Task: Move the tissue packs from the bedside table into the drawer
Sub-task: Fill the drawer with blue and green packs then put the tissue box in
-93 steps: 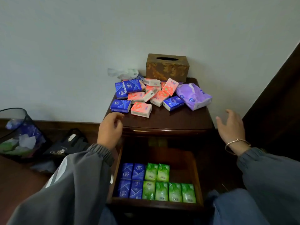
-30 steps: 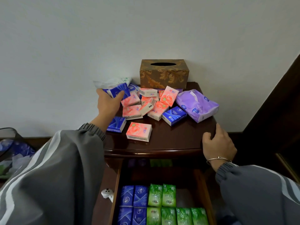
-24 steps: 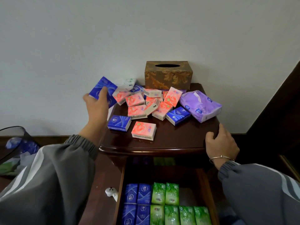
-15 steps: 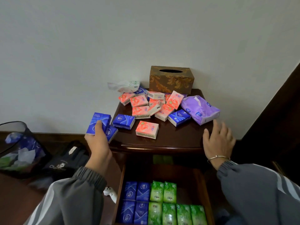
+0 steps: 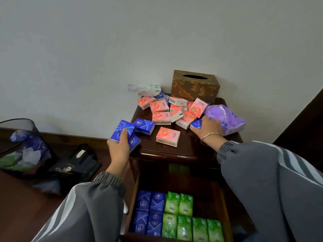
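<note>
The left hand (image 5: 120, 147) grips two blue plastic-wrapped tissue packs (image 5: 125, 131), one stacked on the other, at the left front corner of the dark glossy wooden bench (image 5: 188, 147), partly past its left edge. Just beside them a third blue tissue pack (image 5: 145, 126) lies flat on the bench. The right hand (image 5: 208, 127), a thin silver bangle (image 5: 211, 135) on its wrist, lies over another blue pack (image 5: 196, 124) near the right edge, its fingertips touching a soft purple plastic tissue bag (image 5: 227, 117); whether it has a grip on the pack I cannot tell. Between the hands a lone pink tissue pack (image 5: 168, 137) sits near the front edge, and behind it a loose heap of pink tissue packs (image 5: 160, 106) fills the middle of the bench. At the back edge, against the wall, stands a brown leaf-patterned tissue box (image 5: 195, 86), with a crumpled clear wrapper (image 5: 145, 88) at the back left corner. Below the front edge the open wooden drawer (image 5: 132, 201) holds rows of blue packs (image 5: 149, 212) on its left and green tissue packs (image 5: 185, 217) to the right. The grey striped sleeves hang over both drawer sides. On the floor left of the bench stand a black mesh wastebin (image 5: 22, 147) and a black bag (image 5: 73, 165).
</note>
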Action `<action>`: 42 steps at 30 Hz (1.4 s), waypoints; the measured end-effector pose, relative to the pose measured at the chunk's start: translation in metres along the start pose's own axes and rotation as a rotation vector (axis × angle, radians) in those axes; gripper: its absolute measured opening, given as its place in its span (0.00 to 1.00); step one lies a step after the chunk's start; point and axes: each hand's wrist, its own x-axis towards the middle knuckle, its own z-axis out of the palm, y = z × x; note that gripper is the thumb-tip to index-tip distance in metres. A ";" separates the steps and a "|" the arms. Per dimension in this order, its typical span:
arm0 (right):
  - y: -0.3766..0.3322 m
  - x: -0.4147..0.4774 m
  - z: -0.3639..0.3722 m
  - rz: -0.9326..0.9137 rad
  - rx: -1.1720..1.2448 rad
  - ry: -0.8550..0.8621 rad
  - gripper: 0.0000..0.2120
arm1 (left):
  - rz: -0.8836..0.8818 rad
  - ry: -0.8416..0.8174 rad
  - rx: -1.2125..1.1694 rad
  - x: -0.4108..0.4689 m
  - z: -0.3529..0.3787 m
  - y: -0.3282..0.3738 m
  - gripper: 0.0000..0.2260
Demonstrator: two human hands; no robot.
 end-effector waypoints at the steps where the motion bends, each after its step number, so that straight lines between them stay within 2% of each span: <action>1: 0.004 0.003 -0.003 0.014 -0.005 -0.006 0.31 | -0.004 -0.005 -0.003 -0.002 0.006 0.002 0.28; 6: 0.017 0.009 -0.020 0.048 -0.064 0.032 0.35 | -0.013 -0.049 0.001 -0.014 0.019 0.008 0.26; 8: -0.071 0.005 -0.010 -0.138 -0.135 0.094 0.35 | -0.067 0.070 -0.122 0.028 -0.050 0.006 0.25; 10: -0.070 -0.006 -0.021 -0.160 -0.036 0.203 0.34 | -0.073 0.052 -0.119 0.025 -0.048 0.001 0.24; 12: -0.059 -0.022 -0.018 -0.193 0.171 0.329 0.33 | -0.085 0.016 -0.171 0.019 -0.050 -0.003 0.24; 14: -0.059 -0.034 -0.023 -0.269 0.419 0.369 0.32 | -0.103 -0.055 -0.258 0.013 -0.050 -0.002 0.21; 17: -0.097 -0.039 -0.040 -0.536 0.486 0.191 0.34 | -0.092 -0.073 -0.384 0.006 -0.049 0.006 0.17; 20: -0.139 -0.041 -0.041 -0.756 0.279 -0.098 0.38 | -0.114 0.016 -0.475 -0.001 -0.052 0.008 0.21; 22: -0.159 -0.036 -0.028 -0.829 0.138 -0.225 0.39 | -0.116 0.046 -0.495 -0.006 -0.060 0.006 0.21; 27: -0.202 -0.027 0.003 -0.778 -0.139 -0.403 0.49 | -0.135 0.069 -0.492 -0.017 -0.086 -0.005 0.17; 30: -0.212 -0.016 0.009 -0.705 -0.261 -0.471 0.49 | -0.158 0.060 -0.510 -0.019 -0.091 -0.015 0.11; 32: -0.215 -0.013 0.010 -0.675 -0.328 -0.502 0.46 | -0.171 0.048 -0.522 -0.020 -0.090 -0.020 0.13; 37: -0.221 -0.016 0.011 -0.609 -0.339 -0.583 0.48 | -0.196 -0.021 -0.469 -0.025 -0.085 -0.028 0.20; 42: -0.217 -0.024 0.017 -0.696 -0.241 -0.424 0.46 | -0.201 -0.017 -0.450 -0.025 -0.089 -0.034 0.18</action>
